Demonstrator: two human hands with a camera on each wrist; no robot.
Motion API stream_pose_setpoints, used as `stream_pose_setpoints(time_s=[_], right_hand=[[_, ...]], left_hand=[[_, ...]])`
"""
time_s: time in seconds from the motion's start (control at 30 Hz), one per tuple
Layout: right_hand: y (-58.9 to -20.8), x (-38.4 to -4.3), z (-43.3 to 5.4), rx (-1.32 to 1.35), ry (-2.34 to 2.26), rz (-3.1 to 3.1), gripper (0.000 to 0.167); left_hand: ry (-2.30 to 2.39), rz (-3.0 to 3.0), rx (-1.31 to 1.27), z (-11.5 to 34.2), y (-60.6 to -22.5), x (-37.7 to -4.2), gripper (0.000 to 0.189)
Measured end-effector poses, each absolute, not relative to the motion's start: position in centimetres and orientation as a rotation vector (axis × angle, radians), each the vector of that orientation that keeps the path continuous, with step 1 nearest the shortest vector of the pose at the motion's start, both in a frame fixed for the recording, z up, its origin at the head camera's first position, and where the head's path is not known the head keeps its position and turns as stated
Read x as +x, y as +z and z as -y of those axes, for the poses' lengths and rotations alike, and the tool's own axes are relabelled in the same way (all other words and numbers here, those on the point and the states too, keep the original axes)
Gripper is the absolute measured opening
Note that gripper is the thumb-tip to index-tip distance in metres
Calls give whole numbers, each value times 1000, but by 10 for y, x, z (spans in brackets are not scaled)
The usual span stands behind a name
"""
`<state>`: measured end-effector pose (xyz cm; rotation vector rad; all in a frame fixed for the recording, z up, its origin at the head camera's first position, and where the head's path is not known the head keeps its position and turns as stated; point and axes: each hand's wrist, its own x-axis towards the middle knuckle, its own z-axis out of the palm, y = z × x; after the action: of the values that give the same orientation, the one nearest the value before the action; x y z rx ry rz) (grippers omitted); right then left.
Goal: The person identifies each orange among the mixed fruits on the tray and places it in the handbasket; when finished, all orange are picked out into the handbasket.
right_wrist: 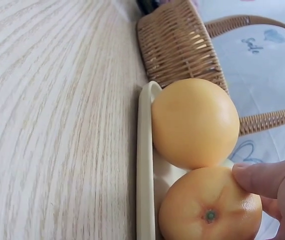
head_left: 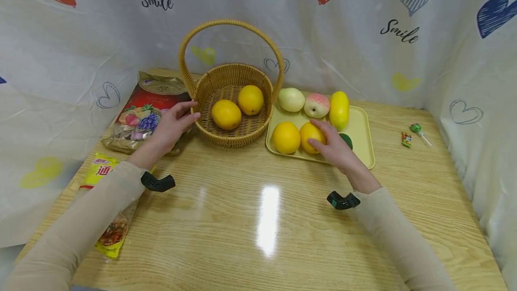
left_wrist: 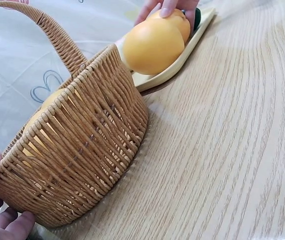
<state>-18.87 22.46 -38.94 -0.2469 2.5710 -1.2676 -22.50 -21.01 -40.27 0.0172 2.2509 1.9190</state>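
Observation:
My left hand (head_left: 173,125) grips the left side of a wicker basket (head_left: 226,140), its thumb at the rim and the other fingers curled against the outside. Two oranges lie inside: a front orange (head_left: 226,114) and a rear orange (head_left: 251,100). At the front of a pale yellow tray (head_left: 363,147), my right hand (head_left: 337,149) holds an orange (right_wrist: 210,205) between thumb and fingers. Another orange (right_wrist: 195,122) touches it on the left. Behind them on the tray are a pale green fruit (head_left: 291,99), a peach (head_left: 317,105) and a long yellow fruit (head_left: 339,110).
A dark green item (head_left: 346,140) lies partly hidden behind my right hand. Left of the basket is a candy bag (head_left: 141,116), with a yellow food packet (head_left: 113,237) nearer. A lollipop (head_left: 420,133) and a small wrapped candy (head_left: 406,139) lie at the right.

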Motion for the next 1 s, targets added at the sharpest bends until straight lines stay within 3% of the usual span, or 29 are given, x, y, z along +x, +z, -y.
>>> stream_pose_setpoints(time_s=[0.43, 1.0], right_hand=[[-395, -188, -224, -254, -1266, -2641, 58], [-358, -177, -228, -247, -1584, -2739, 58]], left_hand=[[1911, -2259, 20, 212, -405, -226, 54], [1924, -2251, 29, 211, -404, -226, 55]])
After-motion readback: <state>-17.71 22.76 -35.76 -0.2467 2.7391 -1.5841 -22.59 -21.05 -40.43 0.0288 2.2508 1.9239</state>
